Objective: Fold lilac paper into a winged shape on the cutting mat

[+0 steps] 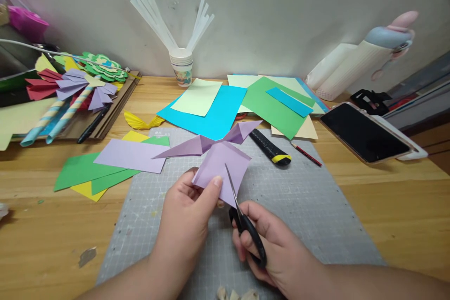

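Observation:
My left hand (188, 215) pinches the near edge of a folded lilac paper shape (218, 157), thumb on top, holding it just above the grey cutting mat (309, 206). My right hand (267, 248) is closed round the black handles of a pair of scissors (242, 218). The blades point up and away, and their tips lie against the lower flap of the lilac paper. Two pointed wings of the paper spread left and right behind the flap.
Loose coloured sheets lie around: lilac, green and yellow (116, 164) at left, cyan (211, 112) and green (274, 105) behind. A black-and-yellow utility knife (270, 147), a red pencil (305, 153), a phone (365, 133), a cup of sticks (182, 68) and paper crafts (80, 86) stand about.

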Demonstrator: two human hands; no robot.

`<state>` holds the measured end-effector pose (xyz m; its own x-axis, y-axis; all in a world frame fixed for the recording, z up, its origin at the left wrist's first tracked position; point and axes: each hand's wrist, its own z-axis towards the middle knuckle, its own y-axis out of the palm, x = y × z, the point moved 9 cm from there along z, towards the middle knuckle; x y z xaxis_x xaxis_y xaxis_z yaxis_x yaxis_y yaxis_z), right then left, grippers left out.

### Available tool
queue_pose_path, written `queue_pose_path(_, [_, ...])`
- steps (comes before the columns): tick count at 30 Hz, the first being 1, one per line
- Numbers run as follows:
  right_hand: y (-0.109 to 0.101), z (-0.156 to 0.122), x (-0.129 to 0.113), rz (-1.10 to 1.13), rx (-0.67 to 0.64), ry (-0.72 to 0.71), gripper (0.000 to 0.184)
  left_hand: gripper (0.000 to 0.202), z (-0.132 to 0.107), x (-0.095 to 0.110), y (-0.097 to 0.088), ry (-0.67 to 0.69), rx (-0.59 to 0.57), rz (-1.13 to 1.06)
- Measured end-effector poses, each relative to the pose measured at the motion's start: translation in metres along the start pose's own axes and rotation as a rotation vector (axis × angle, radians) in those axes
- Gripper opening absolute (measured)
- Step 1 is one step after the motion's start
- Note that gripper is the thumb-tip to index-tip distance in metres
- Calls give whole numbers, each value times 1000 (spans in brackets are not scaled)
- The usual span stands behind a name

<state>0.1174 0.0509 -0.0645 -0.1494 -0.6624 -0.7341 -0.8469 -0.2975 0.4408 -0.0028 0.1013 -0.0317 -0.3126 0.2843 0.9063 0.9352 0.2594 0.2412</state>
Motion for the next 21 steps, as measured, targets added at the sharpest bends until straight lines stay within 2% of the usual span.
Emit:
queue_pose_path(5, [0, 1, 2, -16, 22, 22, 51, 28, 4, 0, 2, -17, -51, -127])
queue_pose_path(9, [0, 1, 4, -44, 51, 68, 43, 32, 9, 3, -7, 3, 47, -182])
queue_pose_path(12, [2, 1, 2, -53, 34, 59, 38, 34, 8, 3, -10, 5, 73, -131])
queue_pose_path(17, [5, 0, -5, -70, -16, -7, 39, 32, 4, 5, -8, 27, 34, 7])
queue_pose_path(21, [4, 0, -5, -70, -15, -20, 38, 32, 4, 4, -6, 13, 23, 29])
